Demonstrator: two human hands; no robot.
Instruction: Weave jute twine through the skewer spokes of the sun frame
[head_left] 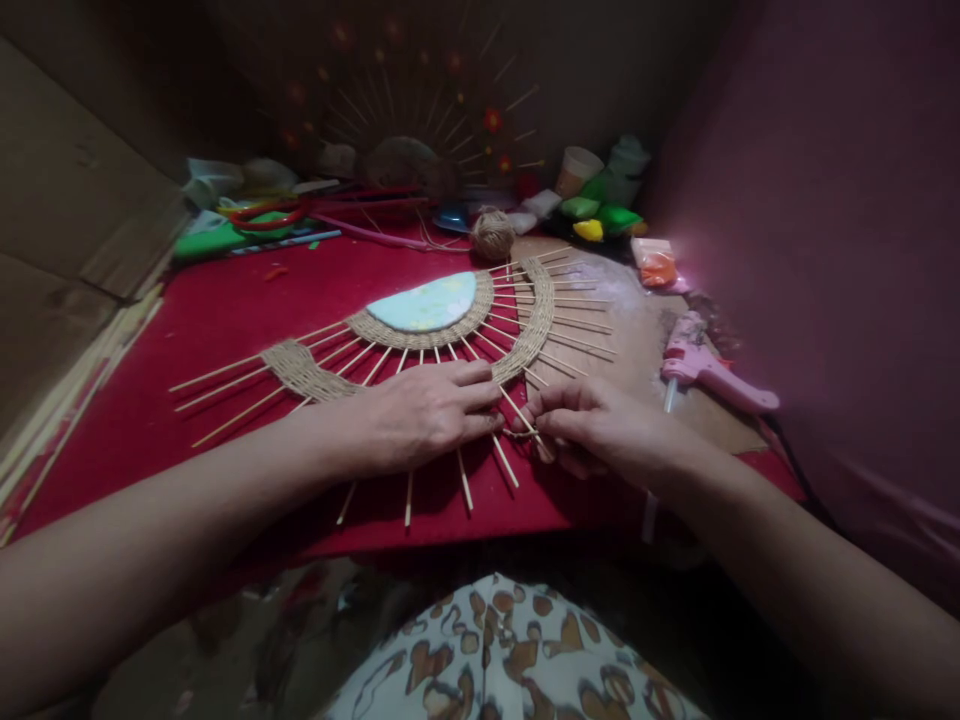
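A half-round woven fan of thin wooden sticks [576,320] lies on the red table, its sticks spreading toward me and to both sides. A pale blue half-disc [424,303] sits at its centre, edged by an inner woven band [480,318]. Farther out runs a second twine band [541,318], partly hidden by my left hand [442,410]. That hand rests over the band and sticks, fingers curled down and closed on them. Close by, my right hand [581,425] pinches a short length of twine [523,434] beside one stick near the band's outer side.
A twine ball [493,234] stands behind the fan. To the right, a pink glue gun [712,375] lies on a brown board [637,350]. Red-handled scissors [266,215], colourful packets [619,218] and a cup [579,172] line the back. A cardboard wall [75,170] rises at left.
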